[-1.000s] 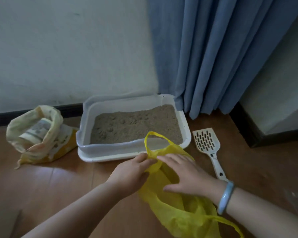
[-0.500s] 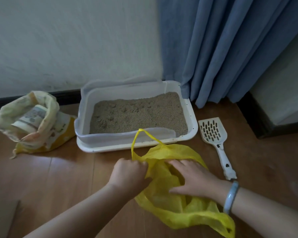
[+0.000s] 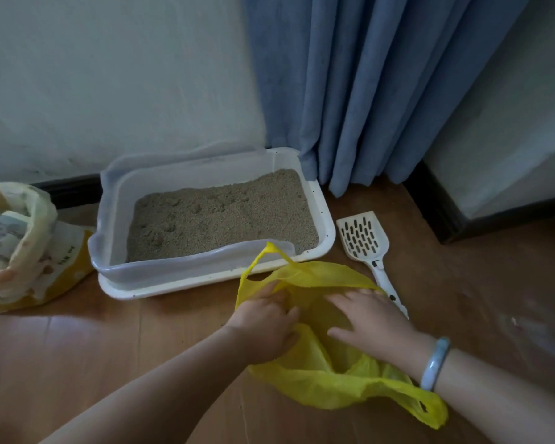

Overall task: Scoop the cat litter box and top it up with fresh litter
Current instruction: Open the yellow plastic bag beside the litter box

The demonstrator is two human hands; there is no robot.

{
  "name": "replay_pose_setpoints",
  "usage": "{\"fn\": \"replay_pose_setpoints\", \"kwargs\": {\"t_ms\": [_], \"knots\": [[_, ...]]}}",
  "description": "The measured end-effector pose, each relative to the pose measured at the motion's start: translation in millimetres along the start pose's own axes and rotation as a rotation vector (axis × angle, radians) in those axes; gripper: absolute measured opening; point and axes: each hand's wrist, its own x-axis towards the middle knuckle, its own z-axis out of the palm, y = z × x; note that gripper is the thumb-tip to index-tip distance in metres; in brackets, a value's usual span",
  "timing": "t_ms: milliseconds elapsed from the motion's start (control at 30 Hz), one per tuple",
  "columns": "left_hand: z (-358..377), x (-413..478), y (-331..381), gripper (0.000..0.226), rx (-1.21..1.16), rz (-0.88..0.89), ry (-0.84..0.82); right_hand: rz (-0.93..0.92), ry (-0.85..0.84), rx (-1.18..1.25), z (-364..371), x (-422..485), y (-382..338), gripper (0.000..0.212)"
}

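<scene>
A white litter box [image 3: 329, 232] with brownish litter sits on the wooden floor against the wall. A white slotted scoop [image 3: 364, 238] lies to its right, handle toward me. In front of the box lies a yellow plastic bag [image 3: 337, 379]. My left hand [image 3: 265, 325] grips the bag's left edge with curled fingers. My right hand [image 3: 370, 325], fingers spread and fairly straight, rests inside the bag's mouth and holds it apart. An opened yellow-and-cream litter bag [image 3: 29, 248] stands left of the box.
A blue curtain [image 3: 366, 84] hangs behind the box's right corner, reaching the floor. A dark skirting board [image 3: 436, 209] and a wall corner jut out at the right. Bare wooden floor stretches to the left of my arms.
Both hands have pulled the yellow bag's mouth wider apart. The view has shifted, so the box and scoop sit higher and further right in frame.
</scene>
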Motion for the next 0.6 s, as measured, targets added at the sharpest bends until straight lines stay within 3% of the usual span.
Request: {"fn": "replay_pose_setpoints", "kwargs": {"t_ms": [167,300,400,500,600], "knots": [[6.5,-0.2,-6.1,0.036,0.034,-0.052,0.088,-0.047,-0.005,-0.090,5.5,-2.3,15.0,0.081],[10.7,-14.8,-6.7,0.041,-0.104,-0.151,-0.058,-0.122,0.031,-0.043,5.2,6.3,19.7,0.078],[1.9,-22.2,-6.6,0.040,-0.247,-0.117,0.167,-0.177,0.052,0.051,2.5,15.1,11.9,0.077],[-3.4,-15.5,-7.7,0.029,-0.194,0.016,0.444,-0.206,0.109,0.104,1.3,20.0,0.2,0.073],[-5.6,-6.4,-15.3,0.038,-0.084,0.064,0.357,-0.186,0.093,0.033,5.1,18.1,-4.9,0.080]]}}
